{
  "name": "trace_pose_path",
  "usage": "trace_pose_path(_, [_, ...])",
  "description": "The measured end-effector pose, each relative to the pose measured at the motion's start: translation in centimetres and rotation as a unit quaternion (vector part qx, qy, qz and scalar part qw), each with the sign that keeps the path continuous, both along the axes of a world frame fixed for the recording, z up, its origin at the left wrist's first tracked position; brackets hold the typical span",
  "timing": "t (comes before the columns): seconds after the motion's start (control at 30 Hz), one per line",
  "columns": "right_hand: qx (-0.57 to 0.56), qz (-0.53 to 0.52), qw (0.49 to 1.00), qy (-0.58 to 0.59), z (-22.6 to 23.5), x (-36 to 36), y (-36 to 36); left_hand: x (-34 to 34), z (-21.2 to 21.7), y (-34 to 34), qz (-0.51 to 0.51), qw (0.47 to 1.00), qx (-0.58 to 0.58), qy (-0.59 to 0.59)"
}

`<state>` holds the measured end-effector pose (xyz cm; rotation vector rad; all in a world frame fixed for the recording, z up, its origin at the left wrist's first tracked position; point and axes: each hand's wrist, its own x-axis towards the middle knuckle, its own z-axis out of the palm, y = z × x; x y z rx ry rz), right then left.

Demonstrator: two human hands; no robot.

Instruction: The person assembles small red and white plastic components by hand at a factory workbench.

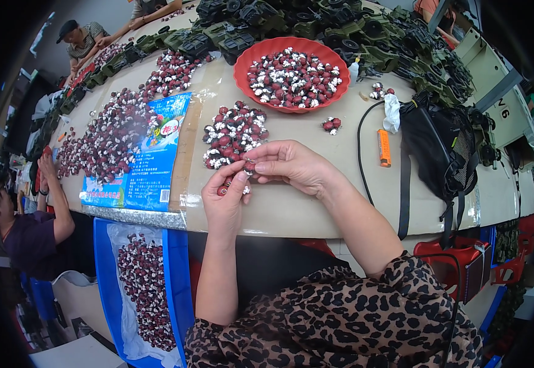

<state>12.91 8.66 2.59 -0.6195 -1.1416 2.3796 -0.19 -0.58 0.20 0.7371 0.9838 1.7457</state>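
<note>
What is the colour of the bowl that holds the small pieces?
The bowl is red; it shows best in the head view.

Most of the writing is on a blue printed sheet [180, 132] lying on the tabletop [291, 211]. Rows of small white characters run across its lower half, a line of red characters follows its lower left edge, and a white barcode [165, 195] sits at the lower right corner. Larger characters stand near its upper right, beside red-and-white pieces [107, 144] that cover part of the sheet. A pale panel [485, 67] at right bears a short dark marking, apparently a letter and a digit.
</note>
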Motion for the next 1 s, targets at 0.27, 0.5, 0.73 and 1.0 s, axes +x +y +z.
trace_pose_path(0.27, [-0.015, 0.004, 0.999, -0.028, -0.15, 0.04, 0.09, 0.07, -0.70, 0.04, 0.036, 0.997, 0.012, 0.073])
trace_pose_path(0.5, [-0.018, 0.000, 1.000, -0.022, -0.13, -0.08, 0.07, -0.19, -0.45, 0.11, 0.012, 1.000, 0.015, 0.014])
trace_pose_path(0.73, [-0.029, -0.002, 0.999, -0.020, -0.17, -0.07, 0.14, 0.07, 0.00, 0.14, 0.007, 1.000, -0.013, 0.025])
trace_pose_path(1.0, [-0.028, -0.008, 0.999, -0.029, -0.42, -0.25, 0.11, -0.12, -0.18, 0.22, 0.000, 1.000, -0.011, 0.026])
